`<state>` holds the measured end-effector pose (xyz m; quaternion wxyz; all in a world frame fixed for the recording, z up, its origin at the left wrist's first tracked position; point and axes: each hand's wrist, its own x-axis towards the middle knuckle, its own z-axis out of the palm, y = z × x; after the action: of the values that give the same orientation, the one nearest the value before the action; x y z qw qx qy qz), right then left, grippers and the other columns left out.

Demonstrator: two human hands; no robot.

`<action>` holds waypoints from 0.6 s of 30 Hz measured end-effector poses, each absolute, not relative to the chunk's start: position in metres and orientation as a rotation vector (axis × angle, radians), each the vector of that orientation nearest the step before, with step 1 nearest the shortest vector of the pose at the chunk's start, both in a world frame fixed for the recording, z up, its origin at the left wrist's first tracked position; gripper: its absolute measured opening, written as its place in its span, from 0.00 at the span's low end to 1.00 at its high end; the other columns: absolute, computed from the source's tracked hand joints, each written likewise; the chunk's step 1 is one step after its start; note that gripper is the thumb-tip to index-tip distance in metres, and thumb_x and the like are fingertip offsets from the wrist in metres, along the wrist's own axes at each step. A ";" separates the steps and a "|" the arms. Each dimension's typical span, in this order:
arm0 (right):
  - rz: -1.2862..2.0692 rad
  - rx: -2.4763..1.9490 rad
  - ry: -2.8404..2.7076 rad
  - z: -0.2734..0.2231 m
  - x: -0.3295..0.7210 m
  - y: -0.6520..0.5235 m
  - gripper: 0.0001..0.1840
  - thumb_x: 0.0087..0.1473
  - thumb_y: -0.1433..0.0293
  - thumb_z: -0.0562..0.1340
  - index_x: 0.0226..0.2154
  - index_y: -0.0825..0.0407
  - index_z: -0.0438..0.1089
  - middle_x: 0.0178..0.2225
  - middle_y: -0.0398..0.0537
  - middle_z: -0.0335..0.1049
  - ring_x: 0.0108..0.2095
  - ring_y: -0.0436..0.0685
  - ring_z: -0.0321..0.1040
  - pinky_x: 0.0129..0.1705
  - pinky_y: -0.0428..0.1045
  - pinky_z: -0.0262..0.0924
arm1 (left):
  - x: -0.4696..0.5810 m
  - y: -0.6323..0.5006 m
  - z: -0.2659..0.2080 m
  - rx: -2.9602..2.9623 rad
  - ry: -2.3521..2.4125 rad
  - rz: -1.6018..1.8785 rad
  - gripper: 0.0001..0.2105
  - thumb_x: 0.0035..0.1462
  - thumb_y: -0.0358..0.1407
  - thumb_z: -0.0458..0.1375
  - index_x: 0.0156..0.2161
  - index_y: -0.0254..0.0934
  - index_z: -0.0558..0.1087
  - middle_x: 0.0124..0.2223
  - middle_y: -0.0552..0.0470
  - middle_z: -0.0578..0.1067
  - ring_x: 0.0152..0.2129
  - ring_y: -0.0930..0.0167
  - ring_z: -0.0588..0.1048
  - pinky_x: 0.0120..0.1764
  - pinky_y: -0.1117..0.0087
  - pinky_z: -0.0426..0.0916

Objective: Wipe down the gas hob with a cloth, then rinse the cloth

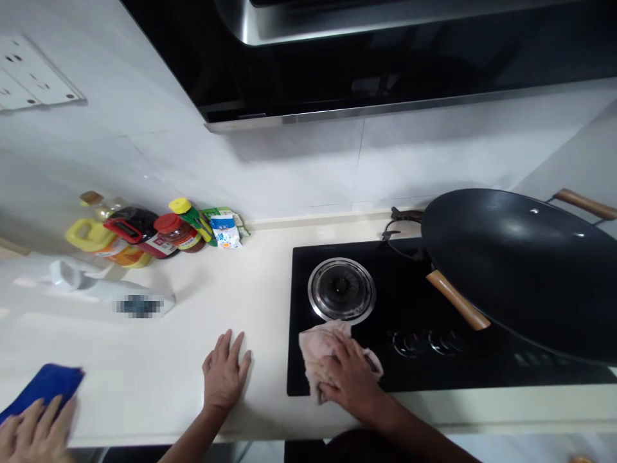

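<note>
My right hand presses a pale pink cloth onto the black glass cooktop, just in front of the left burner. The fingers lie over the bunched cloth and grip it. Left of the cooktop, my left hand rests flat on the white counter, fingers spread and holding nothing. Two control knobs sit to the right of the cloth. A large black wok with wooden handles covers the right side of the cooktop, tilted. Behind the wok's left edge, a pot stand shows in part.
Another person's hand lies on a blue cloth at the lower left. A white spray bottle lies on the counter. Several sauce bottles, including a yellow jug, line the back wall. The range hood overhangs the cooktop.
</note>
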<state>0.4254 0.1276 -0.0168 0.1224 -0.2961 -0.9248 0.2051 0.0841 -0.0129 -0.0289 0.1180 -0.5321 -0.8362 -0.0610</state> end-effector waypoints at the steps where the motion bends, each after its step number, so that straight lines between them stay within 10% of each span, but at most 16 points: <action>1: 0.561 -0.941 -2.672 -0.019 0.441 0.131 0.22 0.59 0.54 0.68 0.53 0.43 0.75 0.71 0.52 0.58 0.72 0.72 0.48 0.72 0.69 0.45 | 0.085 -0.013 -0.028 -1.559 -2.445 -0.178 0.25 0.72 0.44 0.45 0.65 0.36 0.72 0.70 0.35 0.66 0.68 0.52 0.63 0.60 0.48 0.61; 9: 0.210 -1.393 -2.409 -0.032 0.503 0.141 0.21 0.63 0.58 0.61 0.55 0.48 0.73 0.70 0.61 0.57 0.72 0.72 0.48 0.69 0.69 0.51 | 0.087 -0.012 -0.028 -1.557 -2.450 -0.190 0.24 0.72 0.43 0.46 0.64 0.35 0.72 0.70 0.33 0.66 0.67 0.52 0.64 0.61 0.48 0.60; 18: 0.340 -0.681 -2.656 -0.018 0.406 0.109 0.26 0.61 0.51 0.65 0.54 0.49 0.72 0.67 0.59 0.59 0.70 0.75 0.48 0.68 0.69 0.48 | 0.087 -0.012 -0.028 -1.544 -2.510 -0.162 0.24 0.71 0.43 0.49 0.65 0.36 0.72 0.71 0.35 0.65 0.69 0.52 0.62 0.63 0.48 0.58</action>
<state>0.4063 0.1088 -0.0183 0.1882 -0.2422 -0.9441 0.1208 0.0875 -0.0122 -0.0284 0.0950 -0.5209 -0.8466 -0.0545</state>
